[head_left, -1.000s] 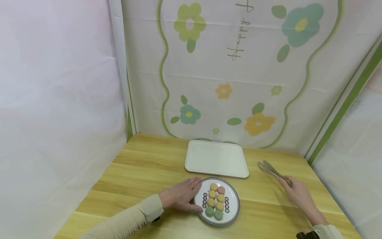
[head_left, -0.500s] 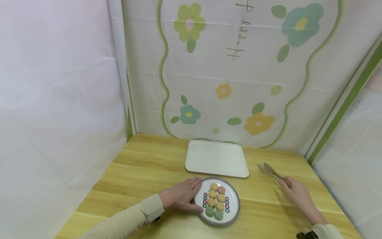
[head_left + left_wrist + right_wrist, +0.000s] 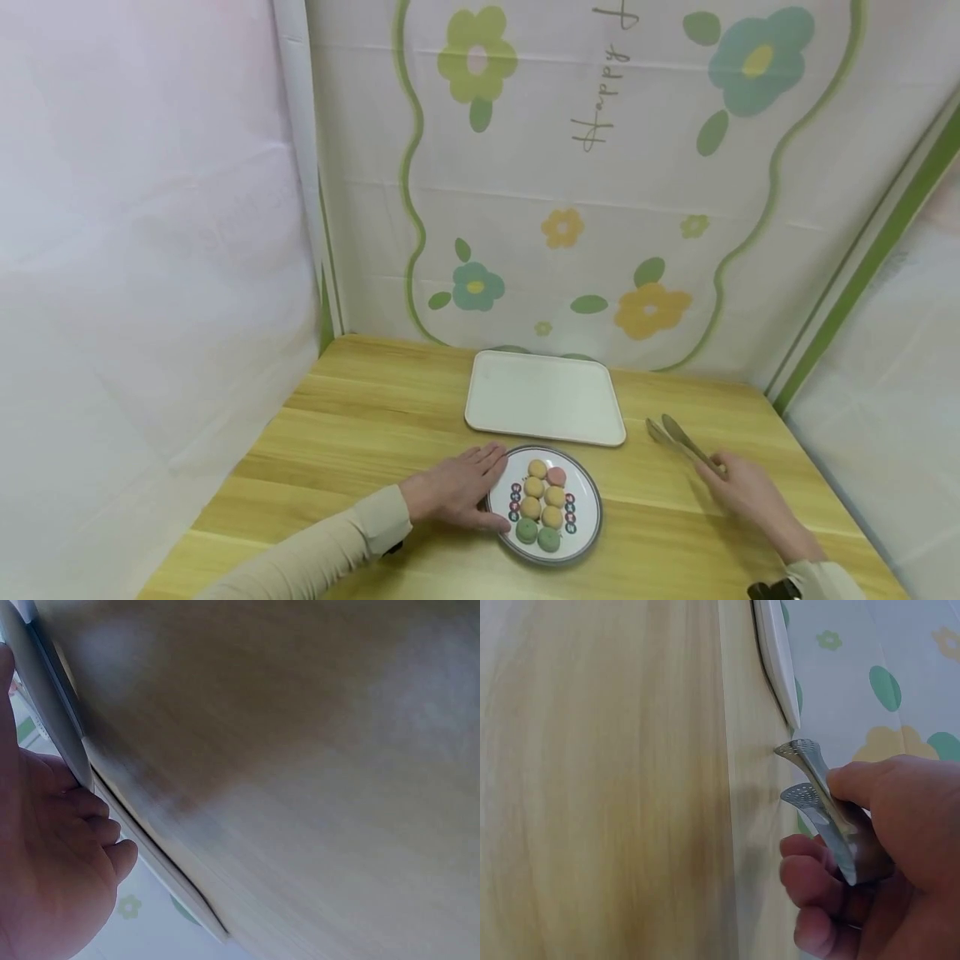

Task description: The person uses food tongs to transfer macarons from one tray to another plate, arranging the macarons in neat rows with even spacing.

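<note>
My left hand (image 3: 459, 490) touches the left rim of a round white plate (image 3: 587, 525) with a grey edge, its fingers straight and the thumb lying over the rim. In the left wrist view the plate's side (image 3: 46, 697) runs along the fingers. Two columns of small macarons lie on the plate: yellow macarons (image 3: 532, 508), a pink macaron (image 3: 556, 477) and two green macarons (image 3: 549, 540). Right of the plate, my right hand (image 3: 750, 496) grips metal tongs (image 3: 693, 447), their two tips apart. Perforated tips of the tongs (image 3: 802, 796) show in the right wrist view, with nothing between them.
A white rectangular tray (image 3: 543, 396) lies behind the plate, near the back of the wooden table (image 3: 375, 400). A flower-printed cloth (image 3: 517, 183) hangs right behind the table. Pale sheets (image 3: 150, 250) stand at both sides.
The tongs' tips have dropped slightly toward me, and the right hand has shifted slightly. My left hand and the plate with its macarons stay put.
</note>
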Tool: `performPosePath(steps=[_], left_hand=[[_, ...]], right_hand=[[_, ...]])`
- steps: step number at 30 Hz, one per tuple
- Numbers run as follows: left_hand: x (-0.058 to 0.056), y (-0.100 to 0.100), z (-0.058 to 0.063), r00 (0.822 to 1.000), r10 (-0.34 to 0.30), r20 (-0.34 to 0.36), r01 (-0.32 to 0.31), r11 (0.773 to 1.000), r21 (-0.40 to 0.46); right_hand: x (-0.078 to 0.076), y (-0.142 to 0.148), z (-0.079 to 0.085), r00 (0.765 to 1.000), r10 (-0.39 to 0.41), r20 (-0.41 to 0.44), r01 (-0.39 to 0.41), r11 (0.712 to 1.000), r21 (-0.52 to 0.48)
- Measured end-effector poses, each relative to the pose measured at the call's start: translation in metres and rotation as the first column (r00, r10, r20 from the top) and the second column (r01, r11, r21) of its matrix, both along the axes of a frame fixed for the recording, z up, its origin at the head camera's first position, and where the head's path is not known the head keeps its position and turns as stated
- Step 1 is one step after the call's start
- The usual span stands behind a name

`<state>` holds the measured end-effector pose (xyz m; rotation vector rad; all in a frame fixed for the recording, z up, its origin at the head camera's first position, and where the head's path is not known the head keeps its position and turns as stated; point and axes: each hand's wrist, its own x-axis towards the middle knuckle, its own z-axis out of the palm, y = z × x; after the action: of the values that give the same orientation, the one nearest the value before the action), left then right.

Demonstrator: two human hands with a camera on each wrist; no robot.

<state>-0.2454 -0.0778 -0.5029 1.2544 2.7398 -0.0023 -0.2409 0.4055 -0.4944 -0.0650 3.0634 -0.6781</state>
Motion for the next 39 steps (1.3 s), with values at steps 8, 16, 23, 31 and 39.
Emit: performPosePath(steps=[8, 16, 23, 31, 39], left_hand=[[0.001, -0.002, -0.001, 1.000, -0.002, 0.001, 0.002, 1.000, -0.003], [0.000, -0.002, 0.000, 1.000, -0.008, -0.015, 0.007, 1.000, -0.011], [0.000, 0.000, 0.001, 1.000, 0.007, -0.003, -0.007, 1.000, -0.018], [-0.005, -0.001, 0.008, 1.000, 0.012, -0.013, -0.012, 1.000, -0.006], [-0.015, -0.007, 0.024, 0.997, 0.071, -0.026, -0.071, 0.997, 0.002]], right_hand=[[0.002, -0.001, -0.004, 1.000, 0.025, 0.008, -0.025, 0.999, 0.042], [0.002, -0.001, -0.004, 0.998, 0.037, 0.050, -0.040, 0.997, 0.064], [0.000, -0.001, -0.005, 0.997, 0.043, 0.061, -0.048, 0.996, 0.077], [-0.002, 0.004, -0.002, 0.992, 0.065, 0.109, -0.073, 0.994, 0.075], [-0.009, 0.007, 0.010, 0.990, 0.062, 0.128, -0.072, 0.995, 0.072]])
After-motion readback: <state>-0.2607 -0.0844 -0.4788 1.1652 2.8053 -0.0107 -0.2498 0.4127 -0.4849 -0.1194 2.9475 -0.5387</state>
